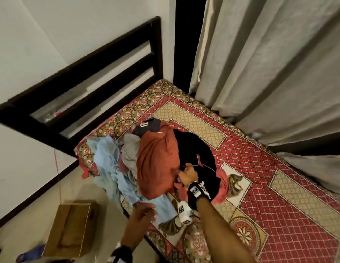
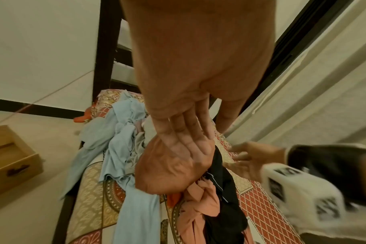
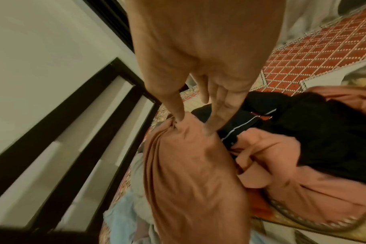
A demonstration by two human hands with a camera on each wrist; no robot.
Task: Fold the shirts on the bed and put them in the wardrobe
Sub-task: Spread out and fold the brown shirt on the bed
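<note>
A heap of clothes lies at the head of the bed (image 1: 260,177). On top is a rust-orange shirt (image 1: 156,164) (image 3: 194,181), with a black garment (image 1: 195,149) (image 3: 324,132) to its right. A light blue shirt (image 1: 108,162) (image 2: 115,148) and a grey one (image 1: 130,150) lie to its left. My right hand (image 1: 186,175) (image 3: 196,122) pinches a fold of the orange shirt between thumb and fingers, next to the black garment. My left hand (image 1: 144,213) (image 2: 190,143) hovers by the bed's near edge, fingers straight, holding nothing.
A dark slatted headboard (image 1: 89,82) stands behind the heap. Grey curtains (image 1: 269,63) hang along the bed's far side. An open brown box (image 1: 70,228) (image 2: 8,161) sits on the tiled floor to the left of the bed. The patterned red cover stretches away to the right.
</note>
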